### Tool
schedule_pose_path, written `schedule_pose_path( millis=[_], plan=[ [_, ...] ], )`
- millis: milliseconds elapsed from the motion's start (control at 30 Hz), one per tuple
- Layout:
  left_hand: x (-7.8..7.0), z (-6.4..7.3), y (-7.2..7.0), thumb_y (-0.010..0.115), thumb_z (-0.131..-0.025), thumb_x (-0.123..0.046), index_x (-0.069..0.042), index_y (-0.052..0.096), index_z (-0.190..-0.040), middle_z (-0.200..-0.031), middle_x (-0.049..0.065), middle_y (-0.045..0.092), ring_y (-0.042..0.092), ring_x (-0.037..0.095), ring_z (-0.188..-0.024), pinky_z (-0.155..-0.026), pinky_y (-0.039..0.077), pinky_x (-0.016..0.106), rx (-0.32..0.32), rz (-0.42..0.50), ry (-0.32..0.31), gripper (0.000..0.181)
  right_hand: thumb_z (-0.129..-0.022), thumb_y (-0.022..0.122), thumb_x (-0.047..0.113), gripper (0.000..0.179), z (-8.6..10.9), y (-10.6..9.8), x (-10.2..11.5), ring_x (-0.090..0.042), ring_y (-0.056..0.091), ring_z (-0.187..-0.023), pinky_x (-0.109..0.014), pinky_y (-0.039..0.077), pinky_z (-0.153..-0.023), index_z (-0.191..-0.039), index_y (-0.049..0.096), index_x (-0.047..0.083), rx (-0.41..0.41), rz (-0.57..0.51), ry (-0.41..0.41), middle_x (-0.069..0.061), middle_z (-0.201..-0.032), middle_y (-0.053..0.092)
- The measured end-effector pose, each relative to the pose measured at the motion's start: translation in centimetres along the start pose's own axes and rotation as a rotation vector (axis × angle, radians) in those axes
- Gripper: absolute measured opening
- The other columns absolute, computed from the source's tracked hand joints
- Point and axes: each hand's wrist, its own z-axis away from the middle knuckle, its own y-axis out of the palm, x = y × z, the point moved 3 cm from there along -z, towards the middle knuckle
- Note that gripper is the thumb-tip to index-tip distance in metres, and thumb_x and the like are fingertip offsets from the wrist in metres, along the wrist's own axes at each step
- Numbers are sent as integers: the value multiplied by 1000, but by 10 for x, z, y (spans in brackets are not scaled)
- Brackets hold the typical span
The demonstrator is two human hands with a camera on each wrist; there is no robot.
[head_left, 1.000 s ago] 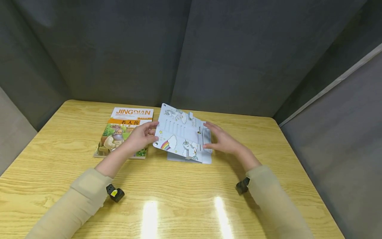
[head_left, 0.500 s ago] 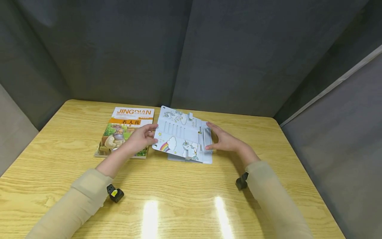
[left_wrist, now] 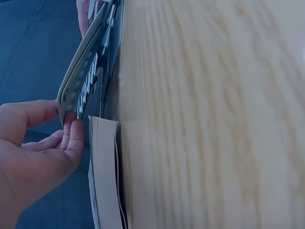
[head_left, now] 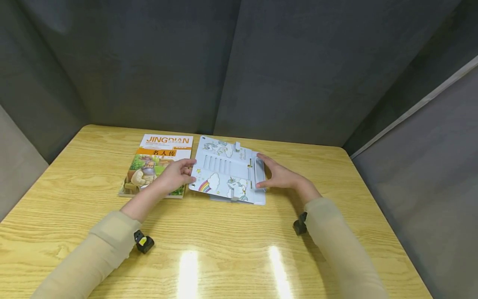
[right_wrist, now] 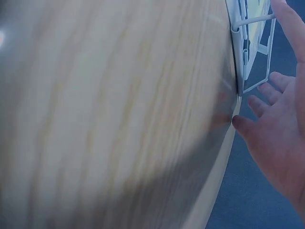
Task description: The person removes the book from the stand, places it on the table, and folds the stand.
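Note:
A white book stand (head_left: 224, 174) with unicorns, clouds and a rainbow lies near the far edge of the table. My left hand (head_left: 173, 177) pinches the left edge of its panel between thumb and fingers, holding that edge tilted up off the base. In the left wrist view, the gap with the metal support under the panel (left_wrist: 71, 81) shows. My right hand (head_left: 281, 175) spans the stand's right end, thumb and fingers spread wide. In the right wrist view, the wire holder (right_wrist: 270, 52) sits between the thumb and fingers of my right hand (right_wrist: 281, 114).
A book (head_left: 149, 162) with a bearded figure on its cover lies left of the stand, partly behind my left hand. Wooden table (head_left: 224, 236) runs in front of the stand, with two light reflections. A dark curtain (head_left: 168, 66) hangs behind.
The panel's left edge has come down with my left hand, so the panel lies flatter over its base. My right hand stays at the stand's right end with only a slight shift.

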Motion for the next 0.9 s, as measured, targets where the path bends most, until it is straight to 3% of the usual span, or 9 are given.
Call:
schedule_pose_path(
  millis=[267,533,700,900],
  plan=[
    [2,0,3,63,-87,-1,1,34,-143,-103,15,57,53,21,-90,-75,50,30,27,-34,-37,64,-73,78,46,111,0,-4,2,-28,8,-145,-49,16,-116,-153,8,14,14,8,-5,-9,-159,5],
    [4,-4,6,66,-84,2,5,36,-141,-112,19,55,53,22,-92,-76,51,28,59,-70,-38,65,-72,78,47,111,0,-7,-2,-29,8,-145,-51,15,-116,-153,9,15,22,11,18,-9,-159,5],
    [5,-6,7,66,-84,1,6,37,-140,-119,20,54,55,23,-96,-79,51,29,87,-130,-16,64,-72,78,48,111,1,-8,-3,-29,9,-145,-50,16,-116,-153,9,17,25,24,24,-9,-159,6],
    [0,-6,8,68,-82,-1,8,40,-137,-109,17,57,55,22,-94,-84,50,34,96,-237,-4,62,-71,79,48,111,0,-10,-4,-30,9,-145,-52,17,-115,-153,9,17,32,24,30,-9,-159,6]
  ],
)
